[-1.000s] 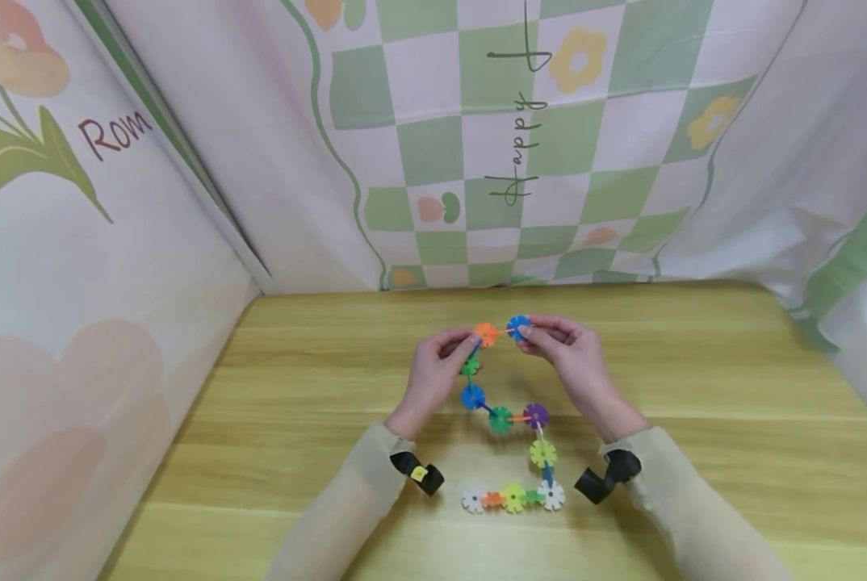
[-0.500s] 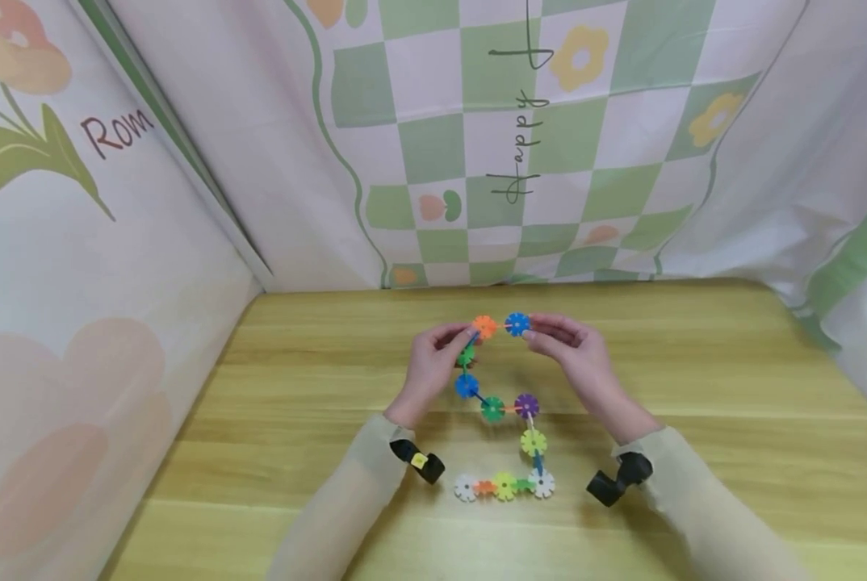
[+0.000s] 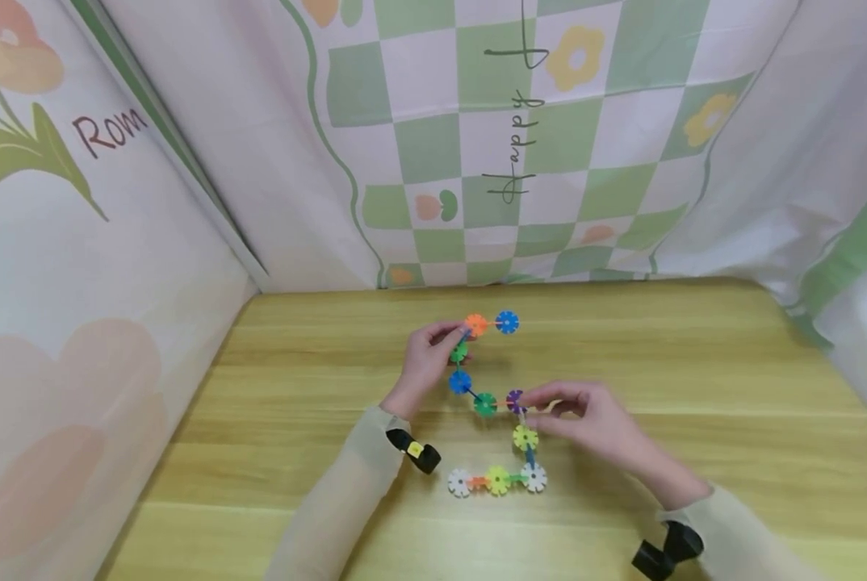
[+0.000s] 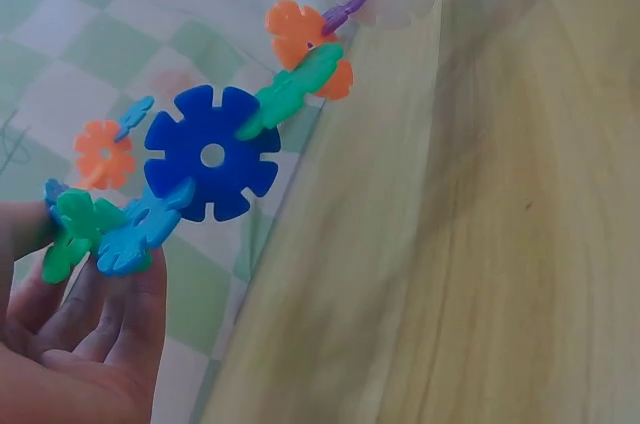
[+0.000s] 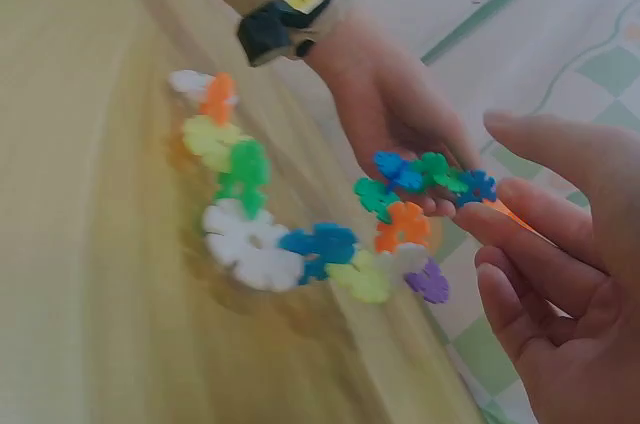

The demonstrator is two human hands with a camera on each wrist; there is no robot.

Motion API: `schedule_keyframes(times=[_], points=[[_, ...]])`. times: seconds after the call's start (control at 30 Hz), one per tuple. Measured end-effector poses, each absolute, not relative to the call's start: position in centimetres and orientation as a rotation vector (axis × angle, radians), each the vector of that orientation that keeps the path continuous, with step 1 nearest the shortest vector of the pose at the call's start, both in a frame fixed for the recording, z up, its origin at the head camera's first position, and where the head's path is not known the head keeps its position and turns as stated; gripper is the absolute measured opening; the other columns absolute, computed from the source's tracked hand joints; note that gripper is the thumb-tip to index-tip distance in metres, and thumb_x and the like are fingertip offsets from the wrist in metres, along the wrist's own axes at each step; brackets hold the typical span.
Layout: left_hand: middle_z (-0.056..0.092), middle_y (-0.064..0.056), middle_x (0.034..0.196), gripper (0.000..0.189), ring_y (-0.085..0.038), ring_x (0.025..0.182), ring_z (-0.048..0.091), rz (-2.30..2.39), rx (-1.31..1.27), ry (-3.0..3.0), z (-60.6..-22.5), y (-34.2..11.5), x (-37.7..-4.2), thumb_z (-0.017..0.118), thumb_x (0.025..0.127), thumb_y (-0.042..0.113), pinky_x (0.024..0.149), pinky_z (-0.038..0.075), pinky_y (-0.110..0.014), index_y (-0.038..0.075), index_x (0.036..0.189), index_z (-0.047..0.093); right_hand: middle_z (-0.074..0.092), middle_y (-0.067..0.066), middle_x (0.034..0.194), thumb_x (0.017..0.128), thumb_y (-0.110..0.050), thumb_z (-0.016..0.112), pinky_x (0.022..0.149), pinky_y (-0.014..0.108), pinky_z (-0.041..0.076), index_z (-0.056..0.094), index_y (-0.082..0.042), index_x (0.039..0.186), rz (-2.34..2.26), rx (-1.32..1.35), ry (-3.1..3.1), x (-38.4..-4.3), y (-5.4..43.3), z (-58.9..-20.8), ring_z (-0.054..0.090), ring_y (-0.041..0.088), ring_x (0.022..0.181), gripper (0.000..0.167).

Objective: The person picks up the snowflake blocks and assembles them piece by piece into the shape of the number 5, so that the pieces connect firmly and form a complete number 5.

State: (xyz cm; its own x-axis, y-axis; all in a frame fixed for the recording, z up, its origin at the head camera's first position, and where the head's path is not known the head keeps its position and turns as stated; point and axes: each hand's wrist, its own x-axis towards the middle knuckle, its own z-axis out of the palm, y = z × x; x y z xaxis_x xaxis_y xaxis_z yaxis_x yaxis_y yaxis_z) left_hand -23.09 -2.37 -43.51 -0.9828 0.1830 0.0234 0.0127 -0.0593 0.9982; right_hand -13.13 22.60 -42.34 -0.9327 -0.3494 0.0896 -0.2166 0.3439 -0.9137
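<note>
A zigzag chain of interlocking snowflake discs hangs between my hands, in several colours. My left hand (image 3: pixel 428 359) pinches its upper part, close to an orange disc (image 3: pixel 475 324) and a green disc (image 4: pixel 80 229). From that orange disc a blue disc (image 3: pixel 507 322) sticks out to the right. My right hand (image 3: pixel 593 415) has its thumb and fingers apart beside the purple disc (image 3: pixel 516 401) midway down. In the right wrist view the purple disc (image 5: pixel 428 281) shows clear of those fingers. A white disc (image 3: pixel 534 478) makes the lower corner, and another white disc (image 3: pixel 459 482) ends the row.
The wooden table (image 3: pixel 295 500) spreads under the chain. Behind it hangs a green-and-white checked curtain (image 3: pixel 492 145), and a flower-printed panel (image 3: pixel 136 282) stands on the left. Black cameras are strapped on both wrists, over beige sleeves (image 3: pixel 339 492).
My right hand has let go of the upper blue disc and moved down to beside the purple disc. The left hand keeps its pinch, and the chain has shifted slightly left.
</note>
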Motion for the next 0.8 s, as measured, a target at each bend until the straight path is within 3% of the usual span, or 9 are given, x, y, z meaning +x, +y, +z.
schedule_keyframes(times=[0.23, 0.4, 0.6, 0.8], points=[[0.072, -0.017, 0.108, 0.027, -0.045, 0.098, 0.069, 2.185, 0.171, 2.045, -44.1, -2.6, -23.6, 0.061, 0.105, 0.02, 0.081, 0.06, -0.038, 0.0, 0.121, 0.069, 0.07, -0.002, 0.097, 0.082, -0.033, 0.086, 0.065, 0.028, 0.05, 0.077, -0.017, 0.106, -1.41, -0.743, 2.481, -11.3, 21.7, -43.5, 0.057, 0.019, 0.077, 0.03], [0.07, -0.024, 0.109, 0.025, -0.041, 0.094, 0.071, 2.174, 0.155, 2.056, -44.6, -2.6, -23.7, 0.061, 0.105, 0.017, 0.079, 0.06, -0.035, -0.001, 0.119, 0.069, 0.068, -0.013, 0.098, 0.08, -0.039, 0.087, 0.077, 0.031, 0.051, 0.078, -0.026, 0.102, -1.252, -0.873, 2.541, -10.7, 21.3, -44.0, 0.059, 0.013, 0.089, 0.027], [0.071, -0.025, 0.107, 0.025, -0.031, 0.086, 0.073, 2.14, 0.147, 2.095, -45.0, -2.6, -23.7, 0.062, 0.104, 0.018, 0.077, 0.06, -0.033, -0.001, 0.118, 0.069, 0.068, -0.018, 0.096, 0.08, -0.027, 0.088, 0.083, 0.033, 0.049, 0.077, -0.027, 0.097, -1.199, -1.04, 2.596, -10.7, 20.8, -44.7, 0.057, 0.008, 0.091, 0.02], [0.068, -0.026, 0.113, 0.025, -0.033, 0.089, 0.073, 2.144, 0.169, 2.066, -45.5, -2.8, -23.7, 0.061, 0.105, 0.016, 0.082, 0.06, -0.037, -0.003, 0.12, 0.068, 0.067, -0.019, 0.094, 0.081, -0.018, 0.087, 0.081, 0.032, 0.05, 0.076, -0.026, 0.094, -1.181, -1.077, 2.644, -10.6, 20.6, -44.9, 0.057, 0.006, 0.09, 0.02]])
